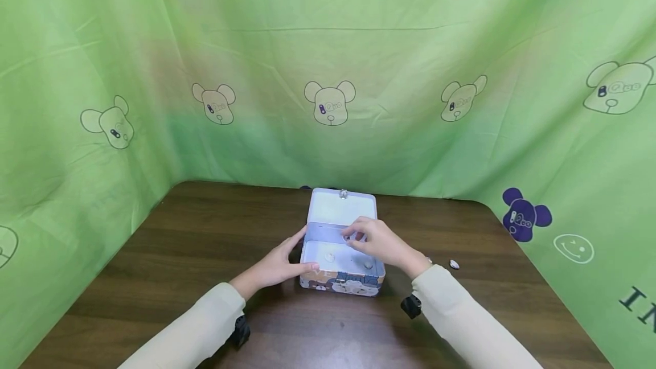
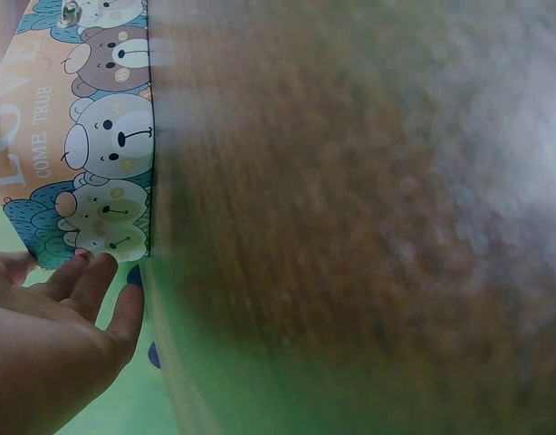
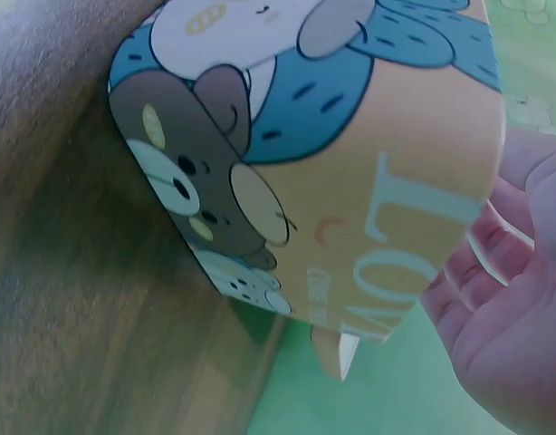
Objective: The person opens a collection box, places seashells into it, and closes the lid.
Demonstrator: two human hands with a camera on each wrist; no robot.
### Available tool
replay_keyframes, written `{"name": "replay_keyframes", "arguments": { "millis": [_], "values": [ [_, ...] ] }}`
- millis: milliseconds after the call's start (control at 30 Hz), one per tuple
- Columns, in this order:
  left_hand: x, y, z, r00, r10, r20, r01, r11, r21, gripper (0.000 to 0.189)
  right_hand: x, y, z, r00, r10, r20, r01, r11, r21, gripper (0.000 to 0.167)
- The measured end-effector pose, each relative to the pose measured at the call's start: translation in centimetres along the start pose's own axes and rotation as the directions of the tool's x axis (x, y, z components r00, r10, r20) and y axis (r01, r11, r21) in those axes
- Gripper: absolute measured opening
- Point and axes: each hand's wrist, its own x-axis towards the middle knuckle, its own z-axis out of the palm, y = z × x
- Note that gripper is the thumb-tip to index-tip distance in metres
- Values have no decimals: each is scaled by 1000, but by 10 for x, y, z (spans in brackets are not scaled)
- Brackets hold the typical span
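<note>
A tin box (image 1: 342, 283) with cartoon bears and the words "LOVE COME TRUE" stands with its lid (image 1: 342, 208) folded back. My left hand (image 1: 279, 263) rests against its left side, fingers fairly straight and thumb on the front rim. In the left wrist view, those fingers touch the box's printed side (image 2: 115, 136). Above the box's inside, my right hand (image 1: 376, 238) has bent fingers and pinches a small dark-edged piece (image 1: 348, 238), too small to make out. Inside lie a small whitish piece (image 1: 329, 257) and a greyish one (image 1: 368, 265).
On the brown wooden table (image 1: 215, 226), a small shiny oval piece (image 1: 454, 264) lies right of the box. Another small piece (image 1: 429, 259) shows partly beside the right wrist. A green curtain (image 1: 328, 44) with bear heads surrounds the table's back and sides.
</note>
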Motion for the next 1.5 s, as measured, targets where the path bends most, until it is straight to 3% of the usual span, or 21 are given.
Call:
{"name": "replay_keyframes", "arguments": {
  "millis": [333, 833, 1133, 1500],
  "values": [
    [0, -2, 2, 1000, 5, -5, -5, 1000, 4, 97, -3, -2, 7, 998, 50, 30, -50, 998, -29, 24],
    [3, -5, 1, 1000, 17, -6, -17, 1000, 8, 97, -11, 3, -10, 1000, -8, -27, 7, 999, -45, 23],
    [2, -4, 1, 1000, 14, -11, -14, 1000, 5, 98, -27, 15, -29, 997, 52, -61, -54, 998, -22, 23],
    [1, -4, 1, 1000, 4, -8, -4, 1000, 8, 97, -55, 37, -54, 986, 142, -87, -149, 986, -71, 22]
  ]
}}
